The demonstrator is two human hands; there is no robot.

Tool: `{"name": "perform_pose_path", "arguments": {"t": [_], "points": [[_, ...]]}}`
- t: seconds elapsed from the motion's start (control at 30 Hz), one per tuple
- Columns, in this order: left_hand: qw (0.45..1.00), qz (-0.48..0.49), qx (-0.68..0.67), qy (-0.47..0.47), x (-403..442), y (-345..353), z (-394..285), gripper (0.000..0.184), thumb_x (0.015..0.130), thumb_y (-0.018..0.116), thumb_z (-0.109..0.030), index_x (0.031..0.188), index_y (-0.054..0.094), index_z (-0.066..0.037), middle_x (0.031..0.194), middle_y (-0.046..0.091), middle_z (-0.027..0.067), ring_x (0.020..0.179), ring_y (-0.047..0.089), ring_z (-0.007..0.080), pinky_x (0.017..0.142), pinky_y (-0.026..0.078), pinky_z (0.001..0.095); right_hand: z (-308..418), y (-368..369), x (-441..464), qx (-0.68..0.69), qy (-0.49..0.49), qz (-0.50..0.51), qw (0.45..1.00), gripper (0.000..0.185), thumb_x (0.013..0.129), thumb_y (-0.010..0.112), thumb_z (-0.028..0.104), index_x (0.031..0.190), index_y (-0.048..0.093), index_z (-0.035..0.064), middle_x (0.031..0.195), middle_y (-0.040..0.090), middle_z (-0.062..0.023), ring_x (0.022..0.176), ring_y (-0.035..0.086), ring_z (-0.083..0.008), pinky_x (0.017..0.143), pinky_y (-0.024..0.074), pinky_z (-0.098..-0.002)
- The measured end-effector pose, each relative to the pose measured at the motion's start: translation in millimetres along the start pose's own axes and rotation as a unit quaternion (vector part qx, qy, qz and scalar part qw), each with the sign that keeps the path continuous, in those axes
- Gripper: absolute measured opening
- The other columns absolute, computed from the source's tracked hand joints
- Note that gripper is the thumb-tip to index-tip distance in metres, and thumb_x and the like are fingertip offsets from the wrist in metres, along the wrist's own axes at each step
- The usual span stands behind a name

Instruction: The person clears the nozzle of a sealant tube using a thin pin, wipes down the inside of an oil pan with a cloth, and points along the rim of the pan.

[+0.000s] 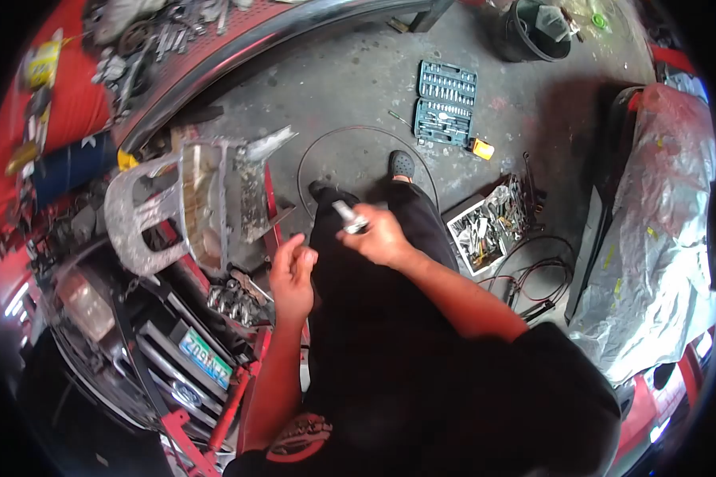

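Note:
My right hand (pixel 382 237) is closed around a short, shiny metal piece (pixel 344 211) that looks like a socket or part of a ratchet; its exact kind is blurred. One bright end sticks out past the fingers toward the upper left. To the left of it, my left hand (pixel 293 278) is raised with the fingers loosely bent and the index finger partly stretched. Nothing shows in that hand. Both hands are apart, in front of my dark trousers.
An open socket set case (pixel 445 103) lies on the floor ahead, beside a small yellow box (pixel 482 149). To the right are a tray of tools (pixel 479 234), a coiled hose (pixel 545 274) and a plastic-covered part (pixel 652 215). Car parts and a grille (pixel 175 374) crowd the left.

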State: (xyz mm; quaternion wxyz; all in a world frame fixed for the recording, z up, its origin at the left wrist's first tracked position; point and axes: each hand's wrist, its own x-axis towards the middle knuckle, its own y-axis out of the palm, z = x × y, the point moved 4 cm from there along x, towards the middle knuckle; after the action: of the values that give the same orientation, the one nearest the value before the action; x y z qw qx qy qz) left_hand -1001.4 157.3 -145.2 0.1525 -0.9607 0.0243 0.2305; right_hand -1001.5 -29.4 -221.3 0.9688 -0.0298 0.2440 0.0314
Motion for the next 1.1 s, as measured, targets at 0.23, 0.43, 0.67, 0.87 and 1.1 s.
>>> {"name": "perform_pose_path", "arguments": {"t": [0.23,0.43,0.67,0.87,1.1], "points": [[0.897,0.187,0.387,-0.103,119.8,44.9,260.0,0.036,0.091,0.062,-0.026,0.117,0.057,-0.002,0.091,0.065,0.0157,0.088,0.063,0.0346,0.081,0.048,0.0415,-349.5,-167.4,169.5,-0.223,0.131,-0.305,0.917,0.04,0.073,0.076,0.032,0.084,0.059,-0.0034,0.068,0.065,-0.0181,0.064,0.066,-0.0331,0.061,0.0511,-0.045],[0.899,0.202,0.365,-0.135,161.3,96.2,369.8,0.032,0.089,0.065,-0.019,0.114,0.058,-0.001,0.09,0.065,0.0155,0.084,0.063,0.033,0.077,0.05,0.0404,-473.6,-223.0,329.3,-0.511,0.13,-0.122,0.841,0.059,0.076,0.067,0.051,0.103,0.063,-0.0009,0.088,0.07,-0.0205,0.087,0.068,-0.036,0.079,0.0516,-0.0451],[0.964,0.07,0.2,-0.163,205.7,67.7,349.0,0.03,0.086,0.065,-0.004,0.116,0.059,-0.002,0.086,0.064,0.0088,0.071,0.061,0.017,0.065,0.049,0.0271,-584.5,-172.6,425.7,-0.526,0.134,-0.091,0.835,0.049,0.075,0.072,0.043,0.106,0.066,0.0053,0.105,0.066,-0.0225,0.1,0.064,-0.0391,0.085,0.0521,-0.0456],[0.971,-0.001,0.191,-0.146,221.1,47.2,335.3,0.034,0.085,0.065,-0.002,0.118,0.058,-0.001,0.092,0.065,0.0084,0.076,0.06,0.0155,0.072,0.049,0.0277,-590.2,-169.9,417.7,-0.494,0.069,-0.221,0.838,0.046,0.072,0.075,0.031,0.102,0.063,-0.0005,0.103,0.062,-0.0234,0.1,0.062,-0.0391,0.087,0.049,-0.0439],[0.952,-0.077,0.294,0.03,231.0,36.6,320.9,0.032,0.083,0.067,-0.006,0.114,0.059,0.001,0.093,0.063,0.0145,0.081,0.061,0.0303,0.074,0.05,0.037,-474.6,-119.1,428.5,-0.293,0.051,-0.057,0.953,0.037,0.074,0.073,0.028,0.097,0.063,0.0002,0.06,0.063,-0.0105,0.054,0.062,-0.0179,0.057,0.0509,-0.0321]]}}
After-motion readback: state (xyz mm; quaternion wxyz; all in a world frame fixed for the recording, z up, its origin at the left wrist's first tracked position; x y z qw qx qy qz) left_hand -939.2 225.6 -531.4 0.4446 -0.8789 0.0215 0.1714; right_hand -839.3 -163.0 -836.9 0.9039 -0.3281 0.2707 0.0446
